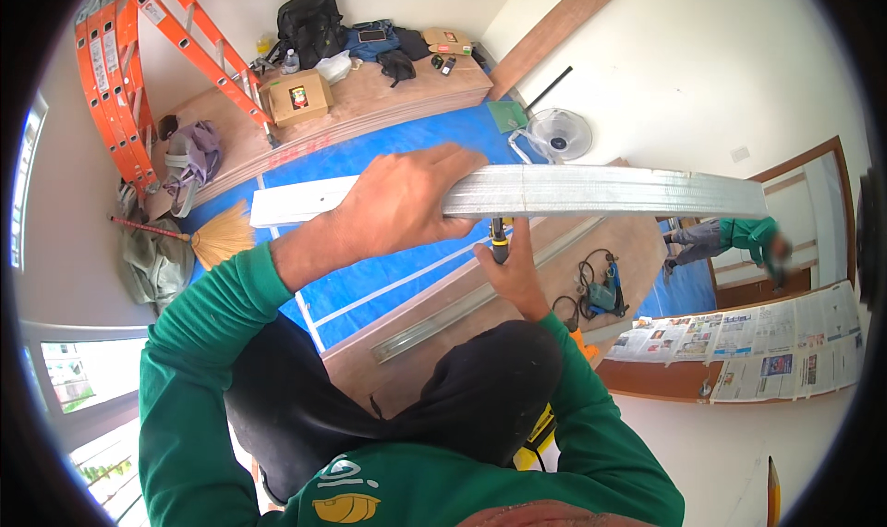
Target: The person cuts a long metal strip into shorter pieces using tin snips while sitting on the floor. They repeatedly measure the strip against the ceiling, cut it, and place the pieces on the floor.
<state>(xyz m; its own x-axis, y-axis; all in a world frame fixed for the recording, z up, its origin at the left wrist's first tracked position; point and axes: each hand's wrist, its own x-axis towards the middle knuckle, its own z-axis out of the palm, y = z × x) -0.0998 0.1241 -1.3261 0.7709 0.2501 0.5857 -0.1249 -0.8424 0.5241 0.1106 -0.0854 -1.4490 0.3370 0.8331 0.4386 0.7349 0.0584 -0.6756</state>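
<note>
My left hand [402,199] is wrapped over a long silvery metal channel [610,191], which lies nearly level across the view in front of me. My right hand [517,273] is below the channel, closed round the yellow-and-black handle of a hand tool [500,241]. The tool's upper end meets the channel's lower edge or passes behind it, so its working end is hidden. Under both hands are stacked wooden boards [443,305], on which rests another thin metal strip [434,328].
A blue-green power tool [602,294] with a black cord lies on the boards. Blue sheeting [360,291] covers the floor. An orange ladder [115,102], a straw broom [222,241], a cardboard box [297,97] and a fan [558,137] stand around. Another person [739,241] is by the doorway.
</note>
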